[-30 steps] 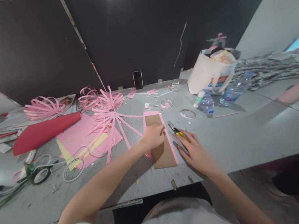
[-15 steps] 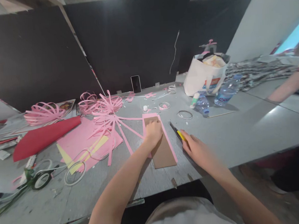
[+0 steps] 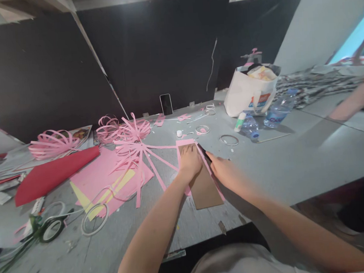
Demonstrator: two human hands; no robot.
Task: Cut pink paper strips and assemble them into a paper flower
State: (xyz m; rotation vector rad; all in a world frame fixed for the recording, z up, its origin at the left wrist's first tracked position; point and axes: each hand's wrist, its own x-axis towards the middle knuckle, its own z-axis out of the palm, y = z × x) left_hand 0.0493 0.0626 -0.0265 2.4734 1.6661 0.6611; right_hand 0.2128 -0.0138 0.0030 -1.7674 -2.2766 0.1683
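Observation:
A brown cardboard strip (image 3: 207, 189) lies on a sheet of pink paper (image 3: 184, 143) in the middle of the grey table (image 3: 296, 161). My left hand (image 3: 189, 161) presses flat on the upper part of the cardboard. My right hand (image 3: 222, 172) grips a utility knife (image 3: 203, 151), whose dark tip sits at the cardboard's right edge near the top. Pink paper shows along both long sides of the cardboard.
Cut pink paper strips (image 3: 135, 146), pink and yellow sheets and a red roll (image 3: 52, 174) lie to the left, with tape rings (image 3: 92, 213) and scissors. A phone (image 3: 166, 104) leans on the back wall. A white bag (image 3: 250, 92) and water bottles (image 3: 276, 111) stand right. Another person's arm (image 3: 352, 99) is at far right.
My right hand has taken up the utility knife from the table and brought it left to the cardboard's right edge. My left hand has slid slightly up the cardboard.

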